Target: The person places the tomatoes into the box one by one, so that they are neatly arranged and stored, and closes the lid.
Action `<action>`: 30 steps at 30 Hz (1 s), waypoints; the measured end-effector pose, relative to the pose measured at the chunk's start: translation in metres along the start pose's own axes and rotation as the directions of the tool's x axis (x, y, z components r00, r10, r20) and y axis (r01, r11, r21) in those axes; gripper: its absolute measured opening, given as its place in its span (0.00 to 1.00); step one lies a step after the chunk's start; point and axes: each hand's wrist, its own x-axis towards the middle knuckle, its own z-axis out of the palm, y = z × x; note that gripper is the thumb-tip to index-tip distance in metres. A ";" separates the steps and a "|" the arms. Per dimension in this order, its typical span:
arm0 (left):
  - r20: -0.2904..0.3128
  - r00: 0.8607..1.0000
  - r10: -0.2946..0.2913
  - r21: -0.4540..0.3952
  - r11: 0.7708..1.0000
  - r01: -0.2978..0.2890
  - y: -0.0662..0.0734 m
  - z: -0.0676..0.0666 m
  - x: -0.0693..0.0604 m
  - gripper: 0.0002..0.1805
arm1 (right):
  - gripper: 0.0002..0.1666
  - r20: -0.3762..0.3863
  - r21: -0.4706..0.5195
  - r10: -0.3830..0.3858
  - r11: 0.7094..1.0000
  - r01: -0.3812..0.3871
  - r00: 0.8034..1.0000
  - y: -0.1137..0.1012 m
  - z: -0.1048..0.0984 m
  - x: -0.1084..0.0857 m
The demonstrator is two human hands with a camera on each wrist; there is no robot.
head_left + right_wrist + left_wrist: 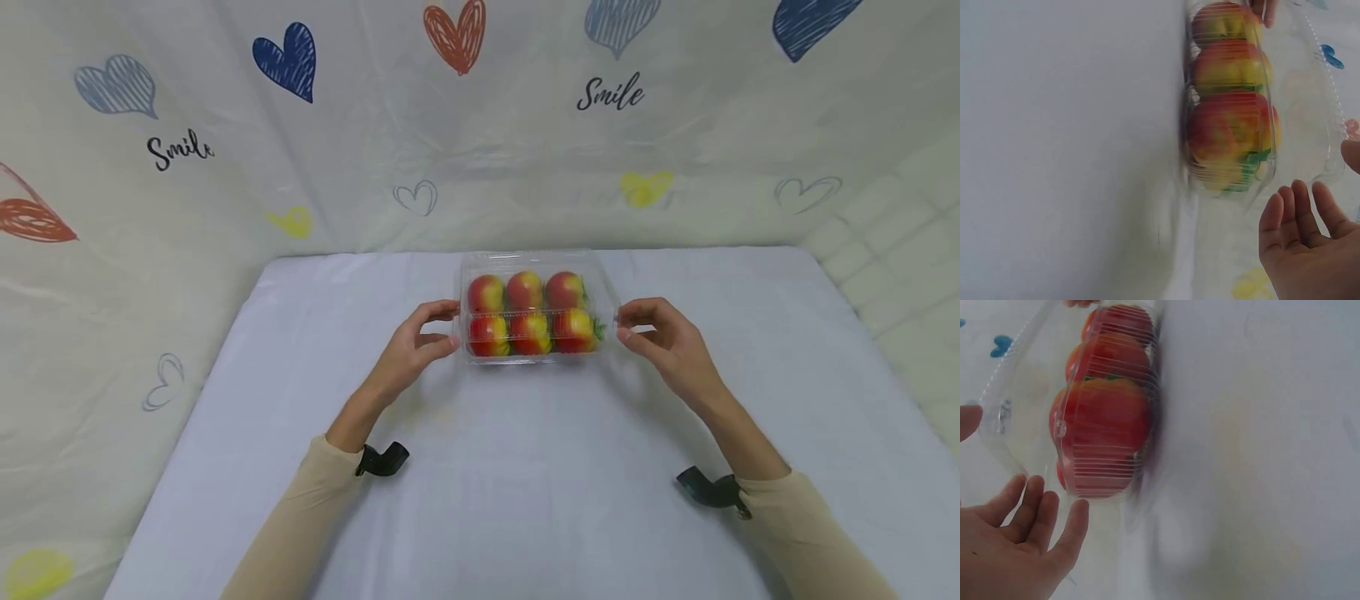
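Observation:
A clear plastic fruit box (536, 361) with ridged walls stands near the far edge of the table. Inside lie several red-and-yellow fruits (525, 290) in two rows, some with green leaves. My left hand (411, 348) is at the box's left side, its fingers (1075, 528) loosely extended by the corner and the thumb apart from them. At the opposite side is my right hand (671, 346), with its fingers (1297, 212) likewise extended by the wall. Whether the fingertips touch the plastic is hard to tell.
A white cloth covers the table (495, 492). Behind it hangs a pale curtain (517, 125) printed with hearts and the word Smile. Black wrist cameras are worn at the left cuff (337, 450) and the right cuff (765, 492).

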 end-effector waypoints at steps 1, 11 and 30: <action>0.005 1.000 -0.002 -0.001 1.000 0.002 -0.001 0.000 0.000 0.31 | 0.17 0.008 0.008 0.000 1.000 0.000 1.000 0.001 0.000 -0.001; 0.007 0.998 -0.058 0.022 0.998 0.058 -0.009 0.006 -0.004 0.31 | 0.17 0.042 -0.047 0.081 0.996 -0.079 0.996 0.005 0.000 -0.004; -0.005 0.993 -0.117 0.040 0.992 0.117 -0.017 0.010 -0.006 0.34 | 0.22 0.091 -0.114 0.157 0.983 -0.146 0.983 0.017 0.000 -0.006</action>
